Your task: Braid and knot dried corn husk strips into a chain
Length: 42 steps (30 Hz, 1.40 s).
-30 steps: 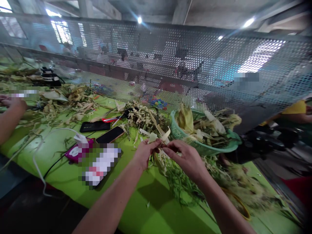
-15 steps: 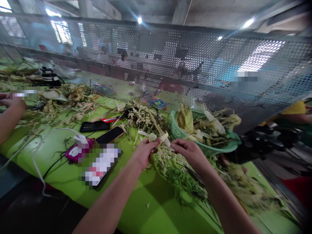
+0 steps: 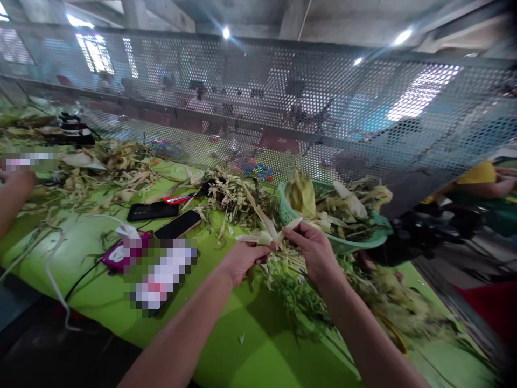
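Observation:
Pale strips of dry husk (image 3: 264, 237) meet between my two hands above the green table. My left hand (image 3: 244, 260) is closed on the strips, thumb and fingers pinching where they cross. My right hand (image 3: 313, 249) pinches a pale strip (image 3: 291, 225) that slants up and right from the crossing. Behind the hands lies a heap of dried husk flowers (image 3: 230, 196). A green basket (image 3: 343, 246) filled with husks stands right behind my right hand. Thin green leafy stems (image 3: 299, 293) lie just below my hands.
At the left are a dark phone (image 3: 178, 223), a black case (image 3: 152, 211), a red cutter (image 3: 176, 200) and a purple power socket (image 3: 123, 257) with a white cable. Another person's hand (image 3: 18, 183) is at the far left. A perforated metal screen (image 3: 250, 108) stands behind.
My right hand has moved slightly up and now grips a strip slanting upward. The strips in my left hand lie flatter and point left. The view has shifted slightly.

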Available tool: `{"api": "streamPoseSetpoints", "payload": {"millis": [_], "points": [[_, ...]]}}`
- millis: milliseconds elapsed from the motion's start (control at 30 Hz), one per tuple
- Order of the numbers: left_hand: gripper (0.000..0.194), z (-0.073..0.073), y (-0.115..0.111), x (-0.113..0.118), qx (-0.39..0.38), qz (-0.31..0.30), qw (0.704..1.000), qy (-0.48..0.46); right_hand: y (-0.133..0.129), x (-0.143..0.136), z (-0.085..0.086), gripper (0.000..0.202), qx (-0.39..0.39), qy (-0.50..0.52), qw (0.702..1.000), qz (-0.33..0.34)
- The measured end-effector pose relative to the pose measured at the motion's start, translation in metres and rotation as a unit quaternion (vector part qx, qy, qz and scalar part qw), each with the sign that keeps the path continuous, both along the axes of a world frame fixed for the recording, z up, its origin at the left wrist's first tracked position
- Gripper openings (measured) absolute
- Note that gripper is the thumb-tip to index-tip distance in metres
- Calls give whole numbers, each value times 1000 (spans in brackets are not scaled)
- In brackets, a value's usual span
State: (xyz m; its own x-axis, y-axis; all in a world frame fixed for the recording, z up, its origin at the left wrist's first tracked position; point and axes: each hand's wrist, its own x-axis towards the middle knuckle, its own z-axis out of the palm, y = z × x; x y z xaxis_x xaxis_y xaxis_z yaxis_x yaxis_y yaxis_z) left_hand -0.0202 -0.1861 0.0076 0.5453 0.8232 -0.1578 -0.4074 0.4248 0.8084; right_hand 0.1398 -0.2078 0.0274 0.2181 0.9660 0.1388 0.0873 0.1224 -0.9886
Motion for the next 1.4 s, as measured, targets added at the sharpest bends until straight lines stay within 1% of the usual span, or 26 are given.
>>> {"api": "streamPoseSetpoints", "payload": {"millis": [67,133,167,233,267,300,333,367,433,467,500,567,667,733,767,800,867,933,1000,1067,1167,1233,1333,1400], "points": [[34,-2,1,0,2,-3,1000,-15,1,2,1,24,6,-43,999,-9],[31,-3,4,0,-17,12,999,-33,1,4,5,27,30,-119,991,-52],[29,-3,6,-1,-38,27,998,-44,0,5,8,29,54,-164,981,-88],[25,-2,9,-1,-89,63,992,-67,-6,2,16,30,112,-244,950,-160],[22,-2,11,-1,-113,76,988,-79,-10,-2,20,27,137,-270,937,-177],[20,-1,12,-2,-131,84,984,-92,-14,-7,23,22,152,-283,931,-173],[17,-1,13,-2,-141,89,980,-105,-18,-13,25,17,153,-285,935,-146],[15,-1,13,-1,-142,91,978,-118,-22,-19,26,14,143,-280,944,-103],[13,-2,14,-1,-133,94,976,-143,-28,-32,23,13,102,-280,954,-9],[13,-3,14,0,-125,94,976,-152,-29,-38,20,13,87,-297,951,19],[14,-4,13,1,-115,92,976,-159,-29,-43,16,13,78,-323,943,31],[16,-6,12,3,-99,88,978,-158,-27,-48,6,13,72,-385,920,19],[23,-8,7,6,-85,84,984,-132,-23,-48,-7,19,59,-459,886,-24],[27,-8,4,7,-72,79,987,-117,-20,-46,-14,21,52,-490,869,-46],[29,-8,2,8,-61,76,989,-112,-19,-46,-16,21,52,-495,866,-52],[30,-8,2,9,-47,77,990,-105,-18,-45,-18,21,54,-493,867,-53],[31,-9,2,9,-11,87,993,-84,-17,-45,-19,20,50,-475,878,-42],[31,-10,4,7,27,103,993,-51,-17,-46,-17,19,32,-456,889,-25],[30,-10,7,4,52,113,992,-26,-18,-48,-13,17,9,-451,892,-9],[30,-10,12,0,51,122,991,-20,-20,-50,-9,16,-9,-454,891,17],[31,-9,16,-4,30,131,991,-28,-23,-53,-4,13,-28,-454,888,75],[31,-7,17,-5,20,126,991,-36,-25,-54,-1,12,-36,-449,886,105],[31,-5,15,-6,11,113,992,-47,-27,-54,4,14,-41,-443,887,128],[33,-5,15,-7,14,106,993,-38,-28,-51,8,15,-52,-429,887,160]]}}
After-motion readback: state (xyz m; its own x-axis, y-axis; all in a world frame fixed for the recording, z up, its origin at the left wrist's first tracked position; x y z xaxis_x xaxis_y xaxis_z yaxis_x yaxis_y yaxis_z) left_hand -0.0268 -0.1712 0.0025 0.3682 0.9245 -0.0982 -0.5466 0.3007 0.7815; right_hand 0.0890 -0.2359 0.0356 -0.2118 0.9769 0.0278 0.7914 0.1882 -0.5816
